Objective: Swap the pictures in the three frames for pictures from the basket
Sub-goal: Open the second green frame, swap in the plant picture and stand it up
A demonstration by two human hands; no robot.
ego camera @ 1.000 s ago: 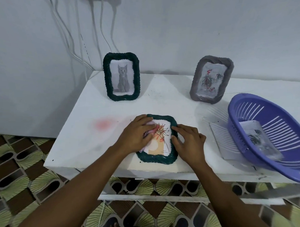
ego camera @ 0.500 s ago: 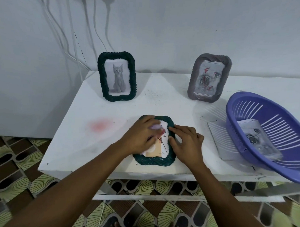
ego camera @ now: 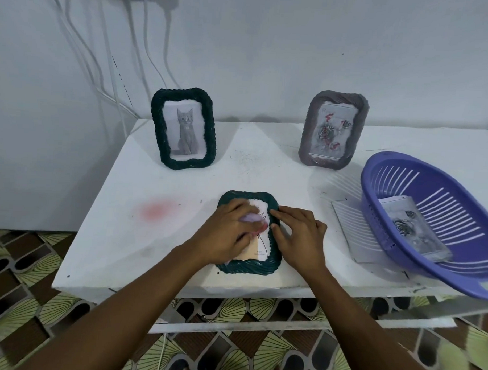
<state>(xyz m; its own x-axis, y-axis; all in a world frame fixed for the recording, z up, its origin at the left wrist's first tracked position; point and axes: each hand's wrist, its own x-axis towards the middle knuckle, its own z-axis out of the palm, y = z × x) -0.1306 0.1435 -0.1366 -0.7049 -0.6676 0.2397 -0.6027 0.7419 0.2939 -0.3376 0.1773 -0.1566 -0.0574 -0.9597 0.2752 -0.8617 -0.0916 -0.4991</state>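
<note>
I see my left hand (ego camera: 230,231) lying over the dark green braided-rope frame (ego camera: 245,268), which lies flat near the front edge of the white table (ego camera: 111,235). Its fingers bend over a pale lilac scrap (ego camera: 251,218) on the cream line-drawn picture (ego camera: 258,247); I cannot tell whether they pinch it. My right hand (ego camera: 299,236) rests fingers spread on the frame's right rim. Behind stand a matching green frame holding a kitten (ego camera: 184,128) and a grey frame holding roses (ego camera: 333,129). The slotted purple plastic basket (ego camera: 431,174) holds rose prints (ego camera: 412,229).
</note>
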